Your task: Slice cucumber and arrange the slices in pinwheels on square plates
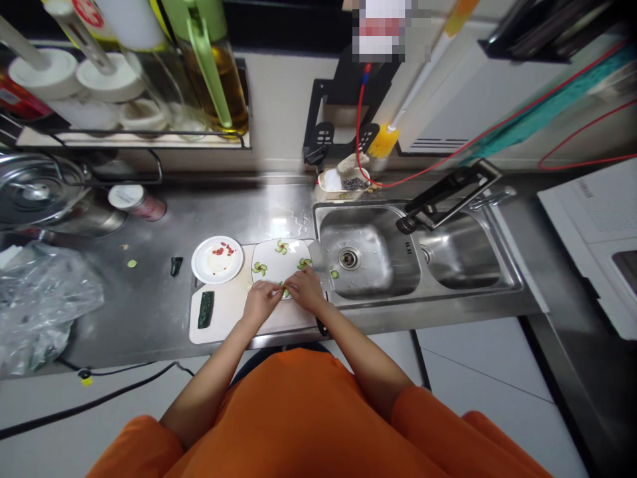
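At six o'clock on the square plate point(277, 264), the cucumber garnish point(285, 293) is lying at two o'clock from your left hand point(261, 307), nine from your right hand point(305, 291); fingertips are bunching together, what either grip is clamping being unclear.

Around the fingers point(271, 288) sit four green swirls point(281, 247) (one partly hidden by them) on one square plate point(269, 254); left of the fingers, one round plate point(200, 264) and two dark cucumber pieces point(206, 310); right of them, two sink basins point(385, 262).
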### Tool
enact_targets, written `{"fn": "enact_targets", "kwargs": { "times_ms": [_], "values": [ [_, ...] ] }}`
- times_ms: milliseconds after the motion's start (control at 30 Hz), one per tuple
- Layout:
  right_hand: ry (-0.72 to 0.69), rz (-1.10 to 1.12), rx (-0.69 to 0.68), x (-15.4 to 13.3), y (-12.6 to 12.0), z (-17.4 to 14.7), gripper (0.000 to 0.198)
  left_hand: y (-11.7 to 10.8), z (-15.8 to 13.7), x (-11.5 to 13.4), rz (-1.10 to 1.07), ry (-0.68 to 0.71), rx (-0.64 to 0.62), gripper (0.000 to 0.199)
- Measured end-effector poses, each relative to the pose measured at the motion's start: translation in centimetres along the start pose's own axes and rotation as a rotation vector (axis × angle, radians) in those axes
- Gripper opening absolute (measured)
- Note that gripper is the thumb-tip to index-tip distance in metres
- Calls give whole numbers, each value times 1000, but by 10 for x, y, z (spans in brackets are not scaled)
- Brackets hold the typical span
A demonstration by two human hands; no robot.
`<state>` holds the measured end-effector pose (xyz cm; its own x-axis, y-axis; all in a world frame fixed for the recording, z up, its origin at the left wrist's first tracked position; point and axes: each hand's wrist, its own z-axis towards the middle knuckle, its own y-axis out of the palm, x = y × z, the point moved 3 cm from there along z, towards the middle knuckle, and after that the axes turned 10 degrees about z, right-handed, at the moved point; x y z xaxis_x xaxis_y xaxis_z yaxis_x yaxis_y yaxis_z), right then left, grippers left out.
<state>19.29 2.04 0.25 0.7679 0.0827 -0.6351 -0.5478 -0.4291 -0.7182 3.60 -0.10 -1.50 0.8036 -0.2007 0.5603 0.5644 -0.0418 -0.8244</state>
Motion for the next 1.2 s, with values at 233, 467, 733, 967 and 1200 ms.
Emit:
{"fn": "enact_targets", "kwargs": {
  "times_ms": [233, 467, 733, 967, 1200],
  "values": [
    [5, 21, 18, 1, 0, -1, 19, -2, 0, 1, -16, -26, -10, 10],
    [56, 40, 89, 9, -7, -9, 22, -21, -4, 2, -75, -115, 64, 12],
    [381, 14, 310, 23, -31, -31, 33, -41, -23, -31, -59, -447, 200, 33],
    [480, 13, 283, 26, -26, -29, 34, -19, -28, -48, -254, -646, 3, 42],
    [461, 78, 297, 27, -24, -26, 36, -5, -23, -51, -371, -657, -63, 44]
  ]
}}
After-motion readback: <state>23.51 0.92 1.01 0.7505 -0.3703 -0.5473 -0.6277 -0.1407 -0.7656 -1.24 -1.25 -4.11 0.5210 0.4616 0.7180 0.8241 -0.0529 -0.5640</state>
